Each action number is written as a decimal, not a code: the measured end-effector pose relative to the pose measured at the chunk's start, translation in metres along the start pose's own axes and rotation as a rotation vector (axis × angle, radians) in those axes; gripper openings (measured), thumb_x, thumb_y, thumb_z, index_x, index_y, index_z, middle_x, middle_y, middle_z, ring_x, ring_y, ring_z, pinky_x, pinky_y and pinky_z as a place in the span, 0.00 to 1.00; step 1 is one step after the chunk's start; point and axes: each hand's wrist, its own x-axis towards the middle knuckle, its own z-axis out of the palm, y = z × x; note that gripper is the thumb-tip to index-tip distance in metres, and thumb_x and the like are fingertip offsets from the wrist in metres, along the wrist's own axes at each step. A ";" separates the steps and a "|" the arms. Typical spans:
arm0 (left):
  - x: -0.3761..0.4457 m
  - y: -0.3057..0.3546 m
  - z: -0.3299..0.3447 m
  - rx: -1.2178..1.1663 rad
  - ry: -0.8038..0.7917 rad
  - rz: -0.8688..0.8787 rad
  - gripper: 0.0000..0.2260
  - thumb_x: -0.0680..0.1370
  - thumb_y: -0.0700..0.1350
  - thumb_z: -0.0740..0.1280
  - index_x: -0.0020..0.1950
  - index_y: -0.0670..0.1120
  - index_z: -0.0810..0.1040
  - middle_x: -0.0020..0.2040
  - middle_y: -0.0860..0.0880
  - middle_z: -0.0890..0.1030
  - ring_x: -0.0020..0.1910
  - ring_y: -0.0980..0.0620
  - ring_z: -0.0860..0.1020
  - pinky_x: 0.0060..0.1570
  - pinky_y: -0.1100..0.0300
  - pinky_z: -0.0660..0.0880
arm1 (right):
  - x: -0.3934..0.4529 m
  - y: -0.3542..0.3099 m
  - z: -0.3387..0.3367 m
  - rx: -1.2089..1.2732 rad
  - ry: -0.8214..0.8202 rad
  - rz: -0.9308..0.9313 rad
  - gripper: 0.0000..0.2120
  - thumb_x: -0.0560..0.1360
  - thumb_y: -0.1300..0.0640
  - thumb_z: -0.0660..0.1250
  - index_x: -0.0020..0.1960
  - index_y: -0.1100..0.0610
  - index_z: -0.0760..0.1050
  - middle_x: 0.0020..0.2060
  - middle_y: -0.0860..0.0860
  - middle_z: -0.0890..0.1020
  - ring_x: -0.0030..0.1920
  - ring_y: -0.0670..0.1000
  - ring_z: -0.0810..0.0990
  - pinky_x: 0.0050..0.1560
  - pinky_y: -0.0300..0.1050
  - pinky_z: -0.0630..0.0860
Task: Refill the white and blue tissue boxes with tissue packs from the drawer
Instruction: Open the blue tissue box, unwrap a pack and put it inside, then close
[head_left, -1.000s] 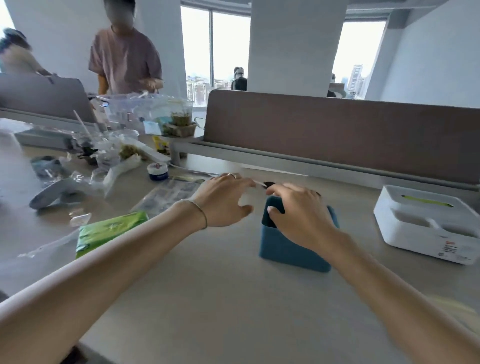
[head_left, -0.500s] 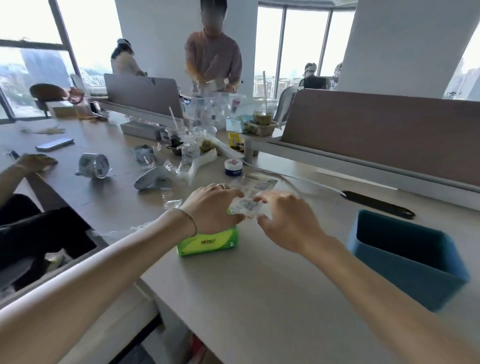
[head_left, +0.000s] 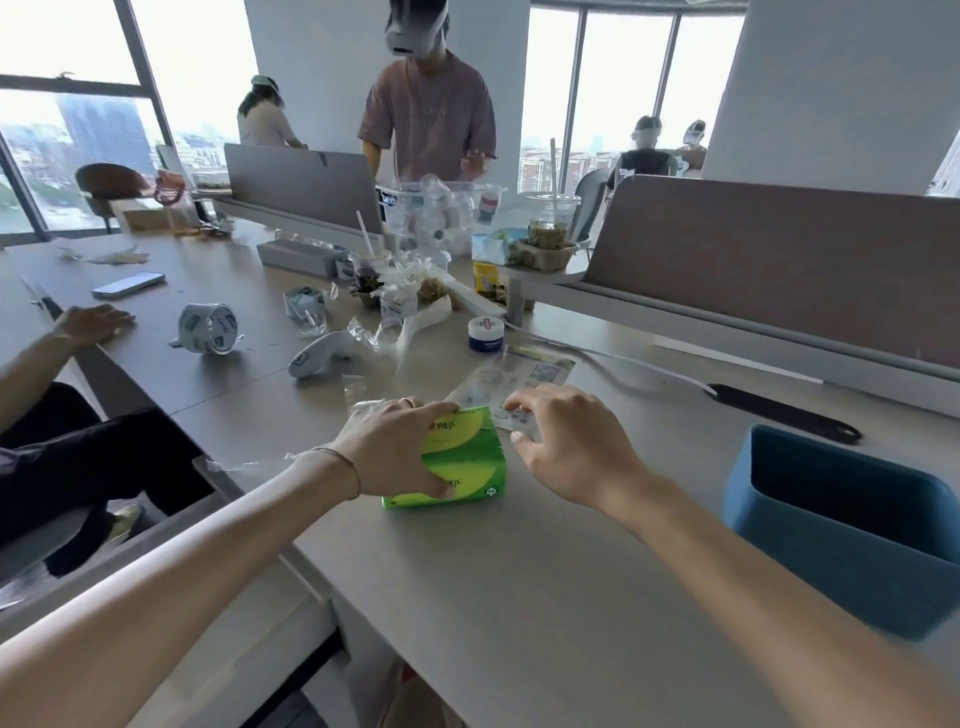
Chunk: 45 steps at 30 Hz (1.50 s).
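Here, the left hand (head_left: 395, 452) grips the green plastic-wrapped tissue pack (head_left: 462, 460) on the beige desk (head_left: 519, 597); the right hand (head_left: 569, 447) hovers open beside it, left of the open blue box (head_left: 831, 525).

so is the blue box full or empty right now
Empty, as far as shows: the blue box stands lidless with only bare inner walls visible, and the green tissue pack is on the desk under the left hand.
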 end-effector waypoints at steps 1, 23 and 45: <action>-0.001 0.002 -0.002 -0.015 0.030 0.011 0.48 0.63 0.70 0.74 0.79 0.63 0.59 0.66 0.53 0.76 0.63 0.47 0.75 0.55 0.54 0.73 | 0.000 0.001 -0.001 -0.005 -0.010 -0.005 0.18 0.76 0.51 0.65 0.66 0.50 0.75 0.61 0.51 0.81 0.61 0.55 0.77 0.62 0.53 0.74; 0.066 0.232 -0.072 -0.213 0.369 0.591 0.44 0.64 0.70 0.73 0.76 0.62 0.63 0.64 0.55 0.77 0.62 0.50 0.75 0.54 0.53 0.74 | -0.121 0.139 -0.142 -0.273 0.170 0.252 0.38 0.76 0.39 0.67 0.80 0.43 0.52 0.52 0.51 0.79 0.53 0.56 0.78 0.48 0.50 0.71; 0.088 0.309 -0.014 -0.345 0.107 0.823 0.42 0.69 0.66 0.76 0.79 0.59 0.63 0.70 0.54 0.73 0.67 0.52 0.69 0.61 0.61 0.66 | -0.191 0.195 -0.140 -0.413 0.087 0.387 0.36 0.72 0.33 0.66 0.77 0.43 0.62 0.51 0.51 0.81 0.55 0.55 0.79 0.51 0.50 0.75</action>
